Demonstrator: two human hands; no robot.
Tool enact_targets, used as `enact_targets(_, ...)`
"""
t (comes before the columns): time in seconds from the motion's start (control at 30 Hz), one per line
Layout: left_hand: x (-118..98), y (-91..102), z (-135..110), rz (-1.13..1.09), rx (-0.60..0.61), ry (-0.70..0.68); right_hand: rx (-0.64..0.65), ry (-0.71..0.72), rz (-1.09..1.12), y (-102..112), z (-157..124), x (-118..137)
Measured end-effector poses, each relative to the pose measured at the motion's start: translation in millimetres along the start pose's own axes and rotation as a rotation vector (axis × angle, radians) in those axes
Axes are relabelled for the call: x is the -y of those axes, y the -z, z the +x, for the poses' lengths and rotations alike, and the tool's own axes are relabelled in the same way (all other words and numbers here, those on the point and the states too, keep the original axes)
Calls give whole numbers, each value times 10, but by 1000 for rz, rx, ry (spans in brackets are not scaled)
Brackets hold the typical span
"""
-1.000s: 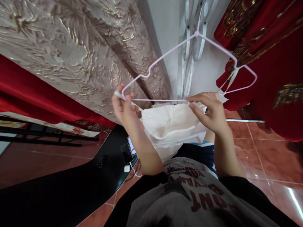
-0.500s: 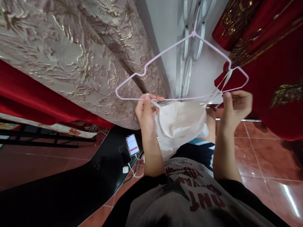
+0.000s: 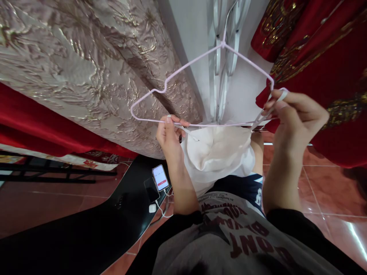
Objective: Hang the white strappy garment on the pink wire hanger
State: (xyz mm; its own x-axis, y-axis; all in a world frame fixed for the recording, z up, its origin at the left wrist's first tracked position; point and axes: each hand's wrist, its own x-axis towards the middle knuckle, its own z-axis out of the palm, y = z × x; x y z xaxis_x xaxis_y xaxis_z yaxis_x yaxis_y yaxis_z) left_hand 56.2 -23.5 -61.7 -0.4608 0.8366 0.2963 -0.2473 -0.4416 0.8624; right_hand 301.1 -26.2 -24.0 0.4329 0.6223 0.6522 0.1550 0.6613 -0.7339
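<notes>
A pale pink clothes hanger [image 3: 223, 45] hangs tilted in front of me, hook upward. My left hand [image 3: 172, 139] is closed round the left part of its bottom bar, with a thin white strap at the fingers. Below the bar hangs a white sheer garment [image 3: 219, 149], draped over my lap. At the hanger's right notch, my right hand [image 3: 299, 118] pinches the garment's other white strap [image 3: 283, 94], which loops over a finger. The right end of the hanger is mostly hidden behind this hand.
Shiny embossed pinkish fabric [image 3: 114, 68] hangs at left, red fabric with gold trim [image 3: 321, 88] at right. Between them stands white metalwork [image 3: 219, 88]. Two phones, one with a lit screen [image 3: 159, 177], and a white charger [image 3: 152, 208] lie on a black surface [image 3: 86, 221].
My right hand has moved up and right to the hanger's notch and now pulls the strap there. My left hand keeps its grip; the hanger sits slightly further left in view.
</notes>
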Motion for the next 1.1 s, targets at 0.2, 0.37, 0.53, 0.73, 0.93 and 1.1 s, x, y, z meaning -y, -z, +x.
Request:
enact_targets(0.2, -21, 7, -5, 11, 27, 11, -235, 206, 129, 160, 404, -550)
enact_targets(0.37, -20, -18, -35, -15, 37, 22, -648, 472, 79, 189, 226, -591)
enact_targets(0.53, 1, -76, -147, 0, 70, 91, 59, 346, -167, -63, -152, -158)
enact_targets(0.73, 90, 94, -140, 34, 32, 35, 479, 72, -377, -116, -206, -156)
enact_targets(0.93, 110, 460, 85, 155, -368, -314, 407, 35, -385, -45, -247, -139)
enact_targets(1.1, -26, 599, 215, 155, -429, -521, 440, 97, -367, -51, -267, -122)
